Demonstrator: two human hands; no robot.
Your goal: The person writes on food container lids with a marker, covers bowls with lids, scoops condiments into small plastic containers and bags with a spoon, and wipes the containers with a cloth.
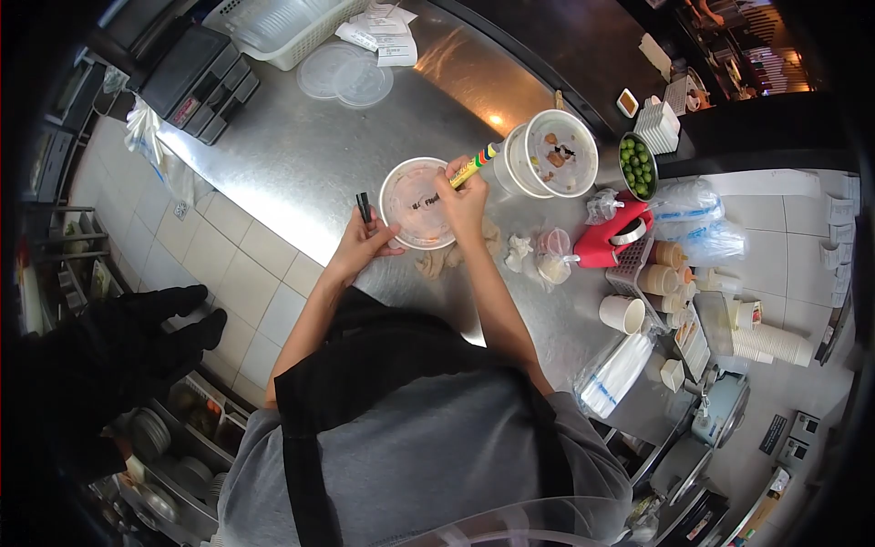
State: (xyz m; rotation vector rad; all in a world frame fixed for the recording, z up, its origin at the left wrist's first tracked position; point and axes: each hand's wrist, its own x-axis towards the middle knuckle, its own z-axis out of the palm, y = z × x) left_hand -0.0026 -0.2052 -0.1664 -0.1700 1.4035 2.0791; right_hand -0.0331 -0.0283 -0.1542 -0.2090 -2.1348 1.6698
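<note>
A round white tub with a clear lid (407, 223) stands on the steel counter, dark handwriting across the lid. My right hand (466, 202) is closed around a yellow marker (472, 167) with coloured bands, its lower end pointing down at the lid. The tip itself is hidden by my fingers. Between the fingers of my left hand (363, 239), a black marker cap (364, 207) sticks up. Those left fingertips also rest against the tub's rim. A crumpled brown cloth (442, 261) lies beside the tub, partly behind my right forearm.
Stacked white tubs (561, 187) with food bits stand to the right, near a bowl of green limes (638, 166) and a red tape dispenser (612, 235). Clear lids (346, 76) and paper receipts (386, 35) lie at the back. A dark-clothed person (137, 337) is at left.
</note>
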